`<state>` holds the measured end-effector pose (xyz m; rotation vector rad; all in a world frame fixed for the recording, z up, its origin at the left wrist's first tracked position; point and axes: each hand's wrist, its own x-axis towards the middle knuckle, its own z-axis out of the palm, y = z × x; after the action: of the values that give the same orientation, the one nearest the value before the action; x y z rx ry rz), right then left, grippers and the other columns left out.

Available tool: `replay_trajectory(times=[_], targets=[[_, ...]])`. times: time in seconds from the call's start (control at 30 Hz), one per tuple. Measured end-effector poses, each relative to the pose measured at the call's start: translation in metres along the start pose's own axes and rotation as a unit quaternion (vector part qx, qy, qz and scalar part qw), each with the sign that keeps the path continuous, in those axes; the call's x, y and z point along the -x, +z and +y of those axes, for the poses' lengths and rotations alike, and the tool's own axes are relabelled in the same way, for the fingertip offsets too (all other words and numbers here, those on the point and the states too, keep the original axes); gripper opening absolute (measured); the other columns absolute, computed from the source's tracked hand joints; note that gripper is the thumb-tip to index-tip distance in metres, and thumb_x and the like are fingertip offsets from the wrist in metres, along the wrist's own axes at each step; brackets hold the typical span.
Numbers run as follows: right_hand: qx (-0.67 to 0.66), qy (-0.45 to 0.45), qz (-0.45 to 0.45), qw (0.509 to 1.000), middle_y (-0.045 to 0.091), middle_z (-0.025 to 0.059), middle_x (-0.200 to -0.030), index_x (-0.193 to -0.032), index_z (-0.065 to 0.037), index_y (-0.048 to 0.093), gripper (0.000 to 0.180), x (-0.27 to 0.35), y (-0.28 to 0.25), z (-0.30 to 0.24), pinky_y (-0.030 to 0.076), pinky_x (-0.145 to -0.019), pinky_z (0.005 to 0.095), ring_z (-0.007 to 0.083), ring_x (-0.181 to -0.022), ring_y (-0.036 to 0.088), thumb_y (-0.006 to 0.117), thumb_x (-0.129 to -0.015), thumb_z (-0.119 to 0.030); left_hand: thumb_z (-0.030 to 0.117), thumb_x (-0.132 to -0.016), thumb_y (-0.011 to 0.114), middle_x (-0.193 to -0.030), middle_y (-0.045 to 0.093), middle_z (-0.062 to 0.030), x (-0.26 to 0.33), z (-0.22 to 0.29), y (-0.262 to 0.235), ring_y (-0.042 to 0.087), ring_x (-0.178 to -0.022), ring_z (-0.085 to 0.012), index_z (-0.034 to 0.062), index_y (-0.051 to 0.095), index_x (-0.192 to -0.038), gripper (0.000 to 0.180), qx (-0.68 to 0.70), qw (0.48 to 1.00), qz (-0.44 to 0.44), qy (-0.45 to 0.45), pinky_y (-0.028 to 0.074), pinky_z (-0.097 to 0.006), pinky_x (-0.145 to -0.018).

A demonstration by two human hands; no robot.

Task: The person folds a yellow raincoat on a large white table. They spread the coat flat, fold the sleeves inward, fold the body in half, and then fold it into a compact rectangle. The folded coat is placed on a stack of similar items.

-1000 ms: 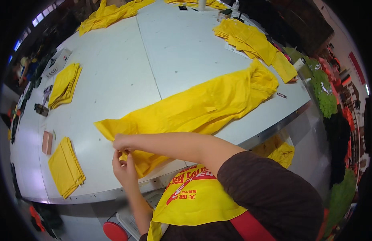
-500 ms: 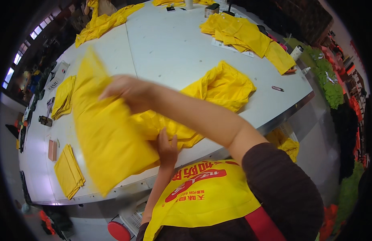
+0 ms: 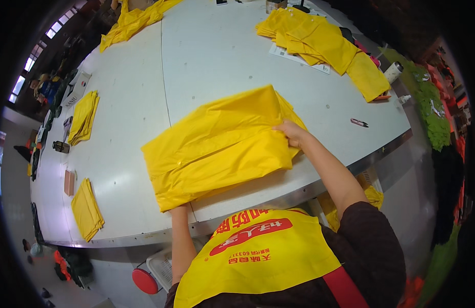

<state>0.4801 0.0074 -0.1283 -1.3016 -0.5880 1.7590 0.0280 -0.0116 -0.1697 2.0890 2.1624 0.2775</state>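
A thin, slightly shiny yellow garment [image 3: 212, 149] lies folded into a wide, creased bundle near the table's front edge. At its right end, my right hand [image 3: 291, 134] is closed on the cloth, fingers over the upper layer. My left forearm [image 3: 182, 238] reaches up to the bundle's lower left corner. The fabric hides my left hand, so its fingers do not show. A small round spot, perhaps a snap, shows on the garment's face.
The white table [image 3: 222, 61] has a metal front edge. Folded yellow pieces [image 3: 86, 210] lie at left, beside a small box [image 3: 69, 183]. A yellow stack [image 3: 319, 41] lies at the far right, near thread snips [image 3: 359, 122] and a white bottle [image 3: 394, 71]. A red stool [image 3: 144, 281] stands below.
The garment was swung up at the left by my right hand; now it lies folded across the front middle. My right hand has moved right, and my left hand has gone under the fabric.
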Motion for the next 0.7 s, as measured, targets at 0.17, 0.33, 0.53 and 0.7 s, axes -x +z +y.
replay_trajectory(times=[0.17, 0.33, 0.53, 0.7], targets=[[-0.153, -0.096, -0.122, 0.976, 0.058, 0.0136, -0.109, -0.124, 0.003, 0.042, 0.041, 0.083, 0.039, -0.069, 0.053, -0.076, 0.0346, 0.0212, -0.092, 0.062, 0.05, -0.084, -0.007, 0.046, -0.085, 0.05, -0.142, 0.034, -0.0095, 0.002, 0.002, 0.01, 0.027, -0.132, -0.0263, 0.0127, 0.036, -0.137, 0.063, 0.028, 0.998, 0.028, -0.039, 0.02, -0.039, -0.109], [0.048, -0.028, 0.07, 0.996, 0.058, 0.0144, -0.113, -0.121, 0.006, 0.046, 0.042, 0.02, -0.023, -0.024, 0.048, -0.084, 0.0324, 0.0219, -0.097, 0.059, 0.049, -0.08, -0.005, 0.045, -0.086, 0.05, -0.142, 0.035, -0.0097, 0.004, 0.009, 0.021, 0.028, -0.132, -0.0265, 0.0128, 0.037, -0.136, 0.062, 0.057, 0.995, 0.043, -0.072, 0.021, -0.039, -0.108], [0.284, -0.057, 0.076, 0.954, 0.058, 0.0129, -0.111, -0.121, 0.006, 0.046, 0.045, 0.015, -0.029, -0.054, 0.046, -0.085, 0.0305, 0.0207, -0.096, 0.058, 0.05, -0.08, -0.008, 0.034, -0.085, 0.055, -0.128, 0.049, -0.0131, 0.04, -0.002, -0.019, 0.045, -0.118, -0.0299, 0.0101, 0.05, -0.125, 0.047, -0.03, 0.996, -0.025, 0.076, 0.035, -0.04, -0.097], [0.54, -0.069, 0.237, 0.804, 0.056, 0.0193, -0.113, -0.127, 0.001, 0.044, 0.05, 0.059, 0.005, -0.098, 0.041, -0.091, 0.0326, 0.027, -0.104, 0.054, 0.054, -0.084, -0.022, 0.027, -0.082, 0.063, -0.102, 0.062, -0.0195, 0.059, 0.062, -0.141, 0.06, -0.093, -0.0338, 0.0038, 0.064, -0.102, 0.031, 0.143, 0.923, -0.356, 0.042, 0.048, -0.039, -0.078]])
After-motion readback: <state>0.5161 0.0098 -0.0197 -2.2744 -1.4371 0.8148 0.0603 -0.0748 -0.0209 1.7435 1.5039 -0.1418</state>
